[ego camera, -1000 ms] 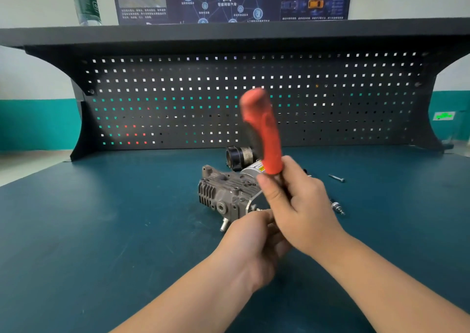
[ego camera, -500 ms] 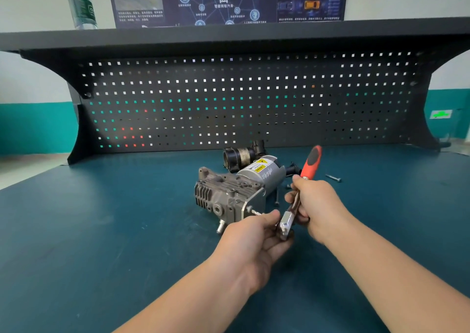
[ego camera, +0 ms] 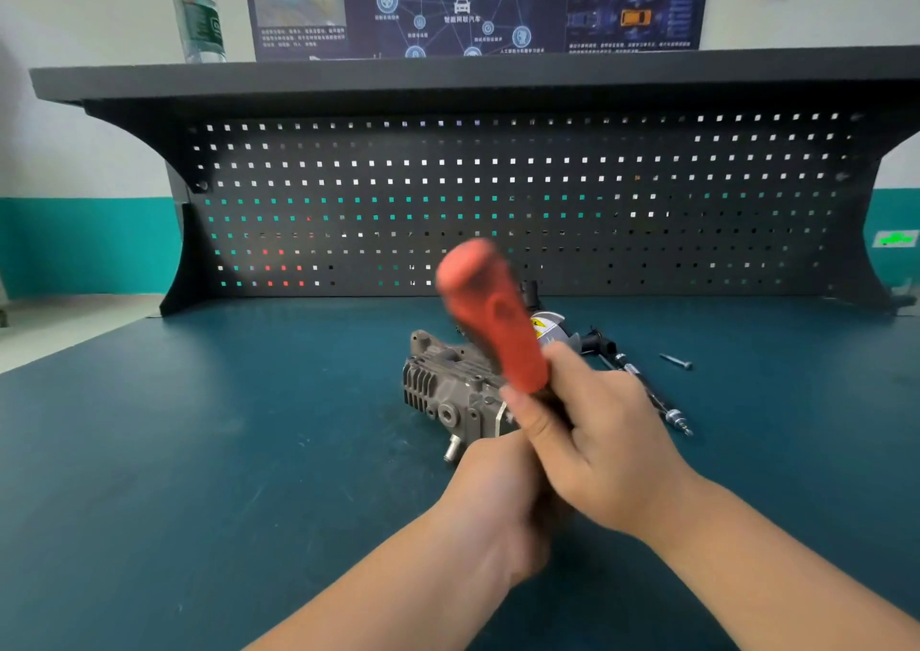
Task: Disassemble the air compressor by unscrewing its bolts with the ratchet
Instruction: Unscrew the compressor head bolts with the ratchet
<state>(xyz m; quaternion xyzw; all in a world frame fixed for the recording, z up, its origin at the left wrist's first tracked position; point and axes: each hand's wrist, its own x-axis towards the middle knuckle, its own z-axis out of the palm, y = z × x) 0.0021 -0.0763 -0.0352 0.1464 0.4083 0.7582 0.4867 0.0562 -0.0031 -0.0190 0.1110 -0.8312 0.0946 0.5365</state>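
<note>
The grey metal air compressor [ego camera: 448, 386] lies on its side in the middle of the blue bench, finned end to the left. My right hand [ego camera: 602, 446] grips the ratchet by its red handle [ego camera: 490, 317], which points up and toward the camera and is blurred. The ratchet's head is hidden behind my hands. My left hand [ego camera: 498, 496] sits just below the right one at the compressor's near end, fingers curled around the hidden ratchet head or bolt; what it holds cannot be seen.
A loose bolt [ego camera: 676, 362] and a long thin bolt or extension bar [ego camera: 652, 396] lie on the bench [ego camera: 199, 451] right of the compressor. A black pegboard [ego camera: 498, 192] backs the bench, with a water bottle [ego camera: 198, 8] on the shelf above.
The red handle has swung from lying low on the right up and toward the camera, as it stood one second ago. My left hand has stayed at the compressor's near end.
</note>
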